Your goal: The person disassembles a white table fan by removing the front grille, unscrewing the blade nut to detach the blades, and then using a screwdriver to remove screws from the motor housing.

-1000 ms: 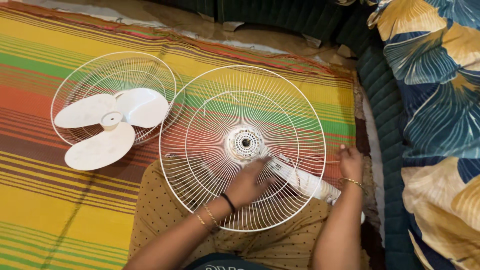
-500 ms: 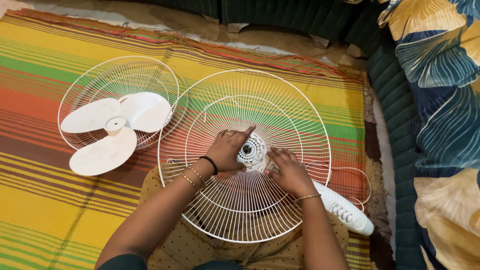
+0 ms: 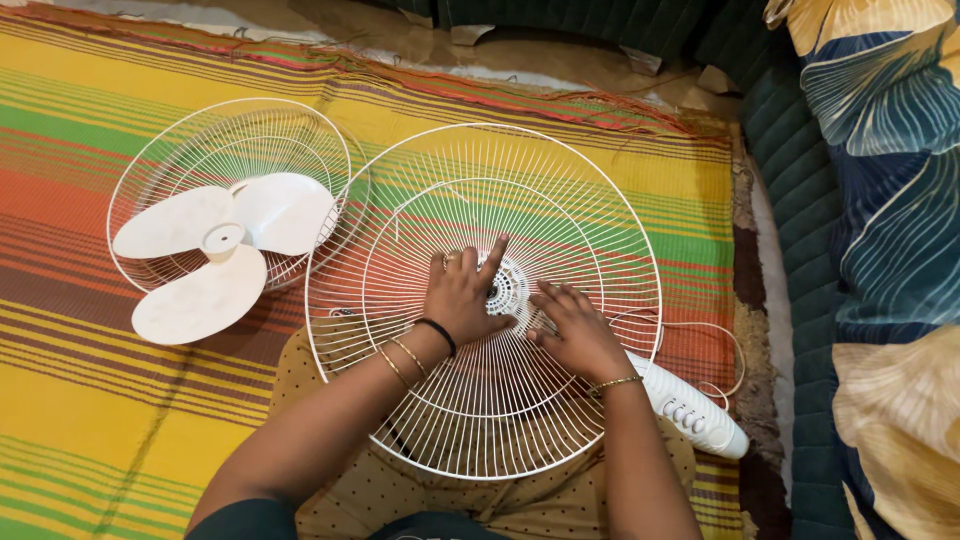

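A large white wire fan guard lies in front of me over my lap, with a white hub at its centre. My left hand rests flat on the wires just left of the hub, fingers spread over its edge. My right hand presses on the wires to the hub's lower right. Neither hand closes around anything. Under the guard, the white fan body with buttons sticks out at the lower right.
A second white wire guard lies to the left with a white three-blade fan blade on it. A striped mat covers the floor. A white cord loops at the right, beside a dark quilted edge and leaf-patterned cloth.
One second ago my right hand was out at the guard's right rim; it came in to the hub. My left hand moved up from below the hub to its left side.
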